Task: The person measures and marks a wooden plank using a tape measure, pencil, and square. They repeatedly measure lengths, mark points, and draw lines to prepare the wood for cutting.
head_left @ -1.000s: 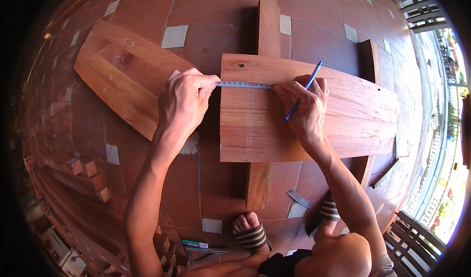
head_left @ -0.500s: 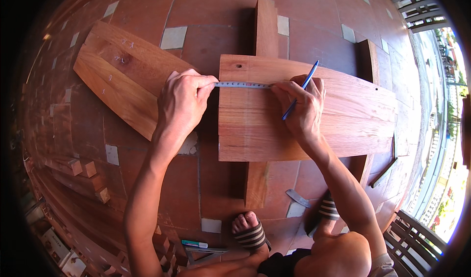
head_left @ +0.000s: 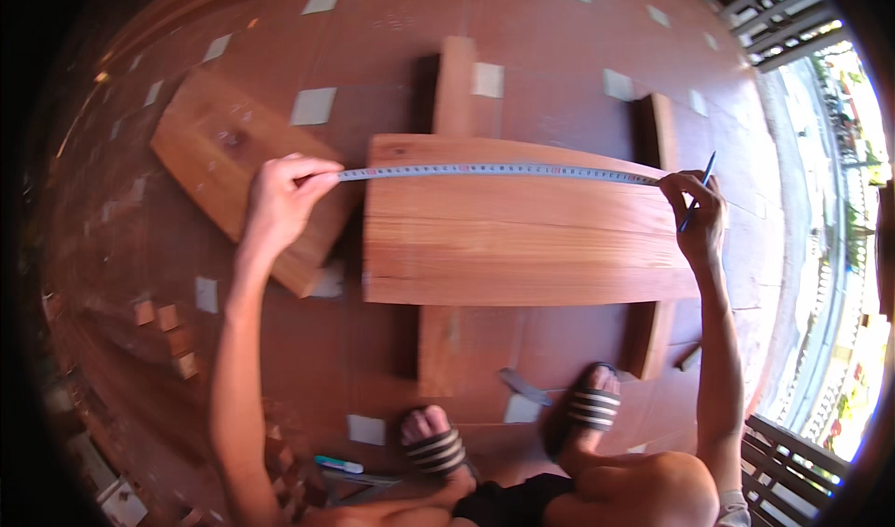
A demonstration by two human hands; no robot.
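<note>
A pale measuring tape (head_left: 508, 169) stretches in a slight arc over the wooden panel (head_left: 522, 238), near its far edge. My left hand (head_left: 280, 205) pinches one end, just beyond the panel's left edge. At the panel's right end, my right hand (head_left: 699, 214) has the other stretch between thumb and finger. A blue pen (head_left: 697, 191) sticks out of the same right hand, tilted. The panel is made of reddish boards joined side by side and rests across two wooden beams, the left beam (head_left: 440, 350) and the right beam (head_left: 650, 340).
A second wooden panel (head_left: 219, 149) with chalky marks lies at an angle on the left. On the tiled floor are a curved metal blade (head_left: 525, 387) and a green-and-white marker (head_left: 338, 464), near my sandalled feet. Wood blocks (head_left: 177, 342) sit at the lower left; slatted railing stands at the right.
My right hand has moved right, from mid-panel to its right end, with a much longer stretch of tape showing. My left hand still pinches the tape at the left. The view has shifted.
</note>
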